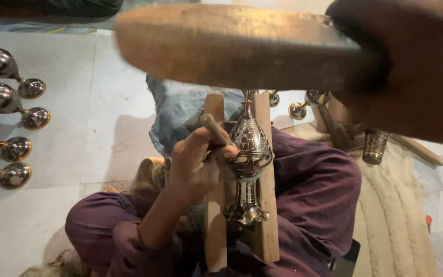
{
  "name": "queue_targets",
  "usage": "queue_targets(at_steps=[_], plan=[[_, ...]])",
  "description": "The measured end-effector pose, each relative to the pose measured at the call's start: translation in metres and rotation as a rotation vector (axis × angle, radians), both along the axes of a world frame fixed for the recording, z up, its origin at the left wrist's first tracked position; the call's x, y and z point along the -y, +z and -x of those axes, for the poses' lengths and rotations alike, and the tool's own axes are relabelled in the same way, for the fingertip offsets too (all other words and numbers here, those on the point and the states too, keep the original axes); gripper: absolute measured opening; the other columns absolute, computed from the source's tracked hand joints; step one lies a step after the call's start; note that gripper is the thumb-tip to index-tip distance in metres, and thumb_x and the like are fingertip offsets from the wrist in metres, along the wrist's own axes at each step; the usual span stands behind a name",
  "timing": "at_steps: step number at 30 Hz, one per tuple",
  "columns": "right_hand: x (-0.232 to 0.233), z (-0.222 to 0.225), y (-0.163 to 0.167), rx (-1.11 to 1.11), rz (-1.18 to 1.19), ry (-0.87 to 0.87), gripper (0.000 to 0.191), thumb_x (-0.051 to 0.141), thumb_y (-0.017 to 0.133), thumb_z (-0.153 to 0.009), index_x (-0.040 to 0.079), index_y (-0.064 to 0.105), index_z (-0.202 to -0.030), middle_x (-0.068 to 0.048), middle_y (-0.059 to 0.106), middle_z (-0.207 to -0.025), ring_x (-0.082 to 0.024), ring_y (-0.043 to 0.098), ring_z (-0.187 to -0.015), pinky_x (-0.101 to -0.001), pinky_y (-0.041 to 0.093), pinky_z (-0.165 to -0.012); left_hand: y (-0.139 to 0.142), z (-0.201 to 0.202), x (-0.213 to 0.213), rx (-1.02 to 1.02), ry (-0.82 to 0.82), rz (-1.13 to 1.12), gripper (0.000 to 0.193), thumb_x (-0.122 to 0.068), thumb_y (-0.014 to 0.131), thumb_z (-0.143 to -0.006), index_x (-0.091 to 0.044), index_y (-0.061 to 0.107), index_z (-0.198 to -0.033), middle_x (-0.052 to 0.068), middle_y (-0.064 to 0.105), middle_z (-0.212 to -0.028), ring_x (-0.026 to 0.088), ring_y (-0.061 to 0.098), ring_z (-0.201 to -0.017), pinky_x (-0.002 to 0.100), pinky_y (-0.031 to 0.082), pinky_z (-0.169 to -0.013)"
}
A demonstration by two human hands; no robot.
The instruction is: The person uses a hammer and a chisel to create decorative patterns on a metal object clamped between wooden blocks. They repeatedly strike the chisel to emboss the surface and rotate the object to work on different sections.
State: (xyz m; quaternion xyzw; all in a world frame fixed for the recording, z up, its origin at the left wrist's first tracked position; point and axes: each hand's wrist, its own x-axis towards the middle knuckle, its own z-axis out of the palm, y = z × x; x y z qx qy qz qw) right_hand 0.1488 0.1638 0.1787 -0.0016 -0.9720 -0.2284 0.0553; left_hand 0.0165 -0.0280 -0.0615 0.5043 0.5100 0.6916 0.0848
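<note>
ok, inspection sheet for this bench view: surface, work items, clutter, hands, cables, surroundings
surface: pale tiled floor; person sits cross-legged on it.
job's things: engraved metal vase lying between two rails of a wooden jig on the lap.
clutter: row of polished metal vases at left, small metal cup at right.
hands: left hand holds a chisel against the vase; right hand grips a blurred wooden mallet.
cables: nothing seen.
surroundings: woven mat at right.

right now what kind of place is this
Probably a metal craft workshop, with the work done on the floor. The left hand holds a chisel against an engraved metal vase cradled between wooden rails, the right hand raises a wooden mallet, and similar shiny vessels line the floor.
</note>
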Motion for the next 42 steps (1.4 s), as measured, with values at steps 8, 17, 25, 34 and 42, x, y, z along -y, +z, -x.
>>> queue_targets(at_steps=[8, 17, 25, 34, 42], plan=[[-0.02, 0.005, -0.005, -0.016, 0.291, -0.212, 0.021, 0.011, 0.079, -0.086, 0.006, 0.066, -0.102, -0.01, 0.063, -0.077, -0.019, 0.066, -0.066, -0.0339, 0.052, -0.055, -0.001, 0.026, -0.014, -0.151, -0.165, -0.031, 0.023, -0.005, 0.074, -0.097, -0.002, 0.056, -0.11, 0.007, 0.068, -0.097, 0.015, 0.071, -0.083, 0.028, 0.059, -0.072], [-0.016, 0.02, -0.005, 0.091, 0.198, -0.225, 0.037, 0.007, 0.08, -0.076, 0.011, 0.068, -0.111, -0.008, 0.068, -0.077, -0.02, 0.068, -0.069, -0.0352, 0.053, -0.056, -0.008, 0.011, -0.011, -0.084, -0.059, -0.041, 0.016, -0.01, 0.07, -0.102, -0.004, 0.056, -0.108, 0.005, 0.069, -0.095, 0.014, 0.073, -0.082, 0.028, 0.062, -0.07], [0.009, 0.028, 0.008, 0.135, -0.019, -0.036, 0.029, 0.014, 0.08, -0.078, 0.014, 0.065, -0.103, -0.005, 0.063, -0.068, -0.019, 0.068, -0.067, -0.0363, 0.052, -0.059, -0.012, -0.005, 0.001, -0.009, 0.089, 0.01, 0.014, -0.006, 0.067, -0.104, -0.004, 0.054, -0.105, 0.007, 0.073, -0.098, 0.016, 0.078, -0.088, 0.029, 0.065, -0.076], [0.02, 0.04, 0.01, 0.265, -0.198, -0.095, 0.021, 0.025, 0.074, -0.092, 0.019, 0.062, -0.108, -0.003, 0.062, -0.066, -0.015, 0.066, -0.06, -0.0323, 0.053, -0.055, -0.014, -0.01, 0.002, 0.089, 0.073, 0.012, 0.012, -0.005, 0.067, -0.102, -0.002, 0.056, -0.106, 0.007, 0.07, -0.098, 0.017, 0.076, -0.091, 0.031, 0.065, -0.081], [0.004, 0.023, 0.0, -0.022, 0.314, 0.12, 0.042, 0.013, 0.081, -0.078, 0.006, 0.064, -0.116, -0.012, 0.065, -0.081, -0.022, 0.067, -0.063, -0.0359, 0.051, -0.052, -0.023, -0.013, -0.003, -0.078, 0.163, -0.033, 0.01, -0.003, 0.067, -0.104, -0.003, 0.059, -0.11, 0.006, 0.076, -0.099, 0.013, 0.08, -0.092, 0.026, 0.064, -0.077]])
